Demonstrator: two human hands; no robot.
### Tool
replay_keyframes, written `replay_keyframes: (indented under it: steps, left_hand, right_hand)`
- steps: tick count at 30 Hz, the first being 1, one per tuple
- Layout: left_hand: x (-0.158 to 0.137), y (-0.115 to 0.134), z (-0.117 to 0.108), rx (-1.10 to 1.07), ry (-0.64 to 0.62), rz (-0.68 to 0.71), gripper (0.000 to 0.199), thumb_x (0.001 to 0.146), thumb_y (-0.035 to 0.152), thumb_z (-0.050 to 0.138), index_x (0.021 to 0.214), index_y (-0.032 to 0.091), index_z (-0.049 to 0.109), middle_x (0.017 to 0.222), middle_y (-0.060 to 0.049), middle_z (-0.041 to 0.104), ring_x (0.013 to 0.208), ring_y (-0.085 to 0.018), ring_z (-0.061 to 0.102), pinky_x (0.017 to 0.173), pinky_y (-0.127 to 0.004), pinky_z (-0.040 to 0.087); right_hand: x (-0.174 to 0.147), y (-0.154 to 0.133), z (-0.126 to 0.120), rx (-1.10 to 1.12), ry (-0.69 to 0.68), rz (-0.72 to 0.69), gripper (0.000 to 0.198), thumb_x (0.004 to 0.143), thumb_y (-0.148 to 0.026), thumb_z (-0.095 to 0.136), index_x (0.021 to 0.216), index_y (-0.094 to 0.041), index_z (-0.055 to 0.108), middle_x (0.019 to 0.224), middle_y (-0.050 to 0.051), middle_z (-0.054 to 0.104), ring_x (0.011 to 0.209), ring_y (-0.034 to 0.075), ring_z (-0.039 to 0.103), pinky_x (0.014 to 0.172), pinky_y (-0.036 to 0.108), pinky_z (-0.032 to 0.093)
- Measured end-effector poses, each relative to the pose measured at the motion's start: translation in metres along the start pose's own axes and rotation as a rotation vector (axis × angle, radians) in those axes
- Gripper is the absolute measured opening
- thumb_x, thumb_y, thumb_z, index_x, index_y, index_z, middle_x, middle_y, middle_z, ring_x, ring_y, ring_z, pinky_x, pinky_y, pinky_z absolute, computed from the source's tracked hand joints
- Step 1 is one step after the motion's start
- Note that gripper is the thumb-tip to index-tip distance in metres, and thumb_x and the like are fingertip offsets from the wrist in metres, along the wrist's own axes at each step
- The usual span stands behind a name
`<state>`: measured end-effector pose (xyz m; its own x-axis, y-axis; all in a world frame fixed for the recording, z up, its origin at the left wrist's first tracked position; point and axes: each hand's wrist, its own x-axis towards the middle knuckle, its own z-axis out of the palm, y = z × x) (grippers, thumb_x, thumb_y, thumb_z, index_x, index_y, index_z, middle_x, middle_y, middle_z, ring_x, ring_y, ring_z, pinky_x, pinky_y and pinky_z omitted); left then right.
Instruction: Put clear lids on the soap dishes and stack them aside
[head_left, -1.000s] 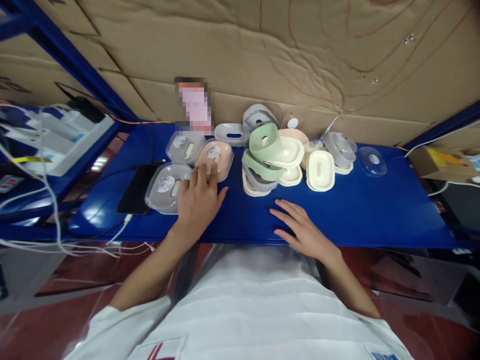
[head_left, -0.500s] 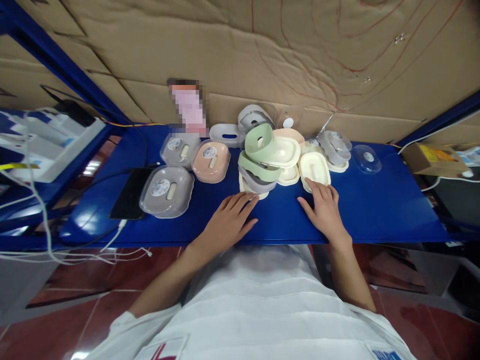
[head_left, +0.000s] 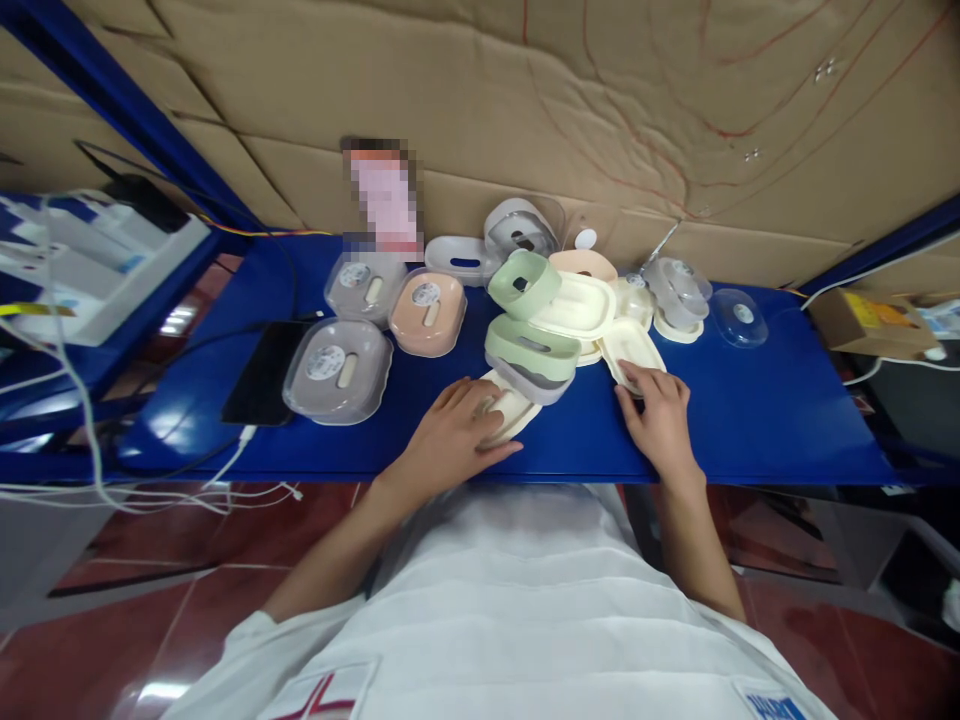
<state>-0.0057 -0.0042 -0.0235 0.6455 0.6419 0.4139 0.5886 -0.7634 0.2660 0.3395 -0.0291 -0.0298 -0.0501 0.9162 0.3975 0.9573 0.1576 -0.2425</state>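
My left hand [head_left: 452, 432] has its fingers on a cream plastic tray [head_left: 516, 410] and its thumb along the near edge. Partly on top of that tray rest a grey plastic shell [head_left: 534, 384] and a green slotted cover [head_left: 532, 346]. A second cream tray [head_left: 632, 348], tilted, has its near end between the thumb and fingers of my right hand [head_left: 658, 412]. Behind them another green cover [head_left: 525, 284] leans over a larger cream tray [head_left: 589, 305].
Left on the blue table [head_left: 431, 395] stand closed grey boxes [head_left: 341, 375] and a pink box [head_left: 427, 315] with clear lids. A black phone-like slab [head_left: 262, 375] lies further left. A clear lid [head_left: 741, 318] lies at the right, a small carton [head_left: 874, 322] beyond it.
My left hand has drawn the near cream tray toward me and left, shifting the grey shell and green cover on it. The fingers of my right hand have curled onto the other tray, turning it.
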Motion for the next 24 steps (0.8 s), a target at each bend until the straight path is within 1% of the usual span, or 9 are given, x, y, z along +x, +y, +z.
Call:
replay_keyframes:
  steps: [4, 7, 8, 10, 13, 16, 19, 21, 24]
  left_hand:
    - [-0.002, -0.004, -0.007, -0.064, -0.049, -0.015, 0.019, 0.104, 0.033, 0.066, 0.09, 0.022, 0.068, 0.137, -0.009, 0.074, 0.135, -0.028, 0.064, 0.128, -0.058, 0.036]
    - [-0.005, -0.006, -0.016, -0.139, -0.106, -0.019, 0.006, 0.104, 0.025, 0.063, 0.1, 0.023, 0.067, 0.142, -0.007, 0.074, 0.146, -0.028, 0.059, 0.132, -0.062, 0.027]
    - [-0.006, -0.007, -0.019, -0.166, -0.125, -0.017, 0.005, 0.103, 0.024, 0.063, 0.104, 0.023, 0.067, 0.143, -0.008, 0.073, 0.147, -0.027, 0.058, 0.132, -0.061, 0.027]
    - [-0.008, -0.007, -0.022, -0.224, -0.159, 0.004, 0.01, 0.101, 0.021, 0.063, 0.11, 0.023, 0.066, 0.146, -0.009, 0.071, 0.144, -0.025, 0.06, 0.133, -0.057, 0.028]
    - [-0.009, -0.005, -0.023, -0.293, -0.192, 0.052, 0.014, 0.099, 0.019, 0.064, 0.112, 0.024, 0.066, 0.146, -0.008, 0.071, 0.137, -0.021, 0.065, 0.133, -0.052, 0.031]
    - [-0.007, -0.002, -0.021, -0.301, -0.164, 0.055, 0.015, 0.099, 0.021, 0.065, 0.114, 0.024, 0.067, 0.143, -0.008, 0.073, 0.134, -0.022, 0.067, 0.13, -0.051, 0.034]
    - [-0.003, -0.001, -0.018, -0.301, -0.073, 0.022, 0.012, 0.103, 0.024, 0.063, 0.113, 0.023, 0.067, 0.141, -0.009, 0.074, 0.133, -0.023, 0.067, 0.126, -0.051, 0.039]
    - [-0.001, -0.001, -0.016, -0.288, -0.029, 0.012, 0.009, 0.104, 0.024, 0.062, 0.111, 0.022, 0.067, 0.14, -0.01, 0.074, 0.132, -0.023, 0.068, 0.125, -0.051, 0.04]
    - [0.0, 0.0, -0.014, -0.192, -0.022, -0.01, 0.009, 0.101, 0.02, 0.061, 0.104, 0.023, 0.069, 0.136, -0.008, 0.076, 0.129, -0.024, 0.069, 0.128, -0.056, 0.035]
  right_hand:
    - [0.0, -0.001, 0.002, -0.016, 0.022, -0.011, 0.041, 0.11, -0.039, 0.05, 0.145, -0.022, 0.064, 0.127, 0.013, 0.075, 0.121, 0.031, 0.065, 0.112, 0.052, 0.039]
    - [0.001, 0.0, 0.003, -0.04, 0.034, 0.004, 0.04, 0.11, -0.037, 0.049, 0.143, -0.023, 0.065, 0.125, 0.013, 0.076, 0.119, 0.031, 0.066, 0.111, 0.053, 0.04]
    - [0.001, 0.001, 0.003, -0.055, 0.041, 0.017, 0.039, 0.11, -0.036, 0.049, 0.142, -0.022, 0.067, 0.124, 0.013, 0.076, 0.119, 0.032, 0.066, 0.111, 0.053, 0.04]
    - [0.0, 0.006, 0.0, -0.085, 0.05, 0.04, 0.037, 0.11, -0.035, 0.048, 0.137, -0.022, 0.07, 0.123, 0.014, 0.076, 0.118, 0.032, 0.067, 0.11, 0.054, 0.04]
    - [-0.01, 0.017, -0.014, -0.072, 0.001, 0.02, 0.034, 0.11, -0.035, 0.049, 0.131, -0.022, 0.072, 0.123, 0.014, 0.077, 0.116, 0.032, 0.069, 0.106, 0.053, 0.043]
    - [-0.031, 0.021, -0.034, -0.01, -0.095, -0.034, 0.031, 0.109, -0.036, 0.053, 0.13, -0.025, 0.073, 0.119, 0.011, 0.078, 0.116, 0.031, 0.069, 0.105, 0.053, 0.045]
    - [-0.054, 0.013, -0.053, 0.088, -0.187, -0.065, 0.029, 0.108, -0.034, 0.058, 0.133, -0.029, 0.072, 0.118, 0.008, 0.077, 0.114, 0.029, 0.07, 0.109, 0.055, 0.044]
    - [-0.064, 0.004, -0.059, 0.155, -0.24, -0.086, 0.028, 0.108, -0.032, 0.059, 0.133, -0.031, 0.071, 0.119, 0.007, 0.076, 0.114, 0.028, 0.071, 0.112, 0.055, 0.043]
    - [-0.067, -0.005, -0.057, 0.188, -0.278, -0.12, 0.027, 0.108, -0.029, 0.058, 0.132, -0.033, 0.071, 0.119, 0.006, 0.074, 0.116, 0.027, 0.071, 0.118, 0.058, 0.04]
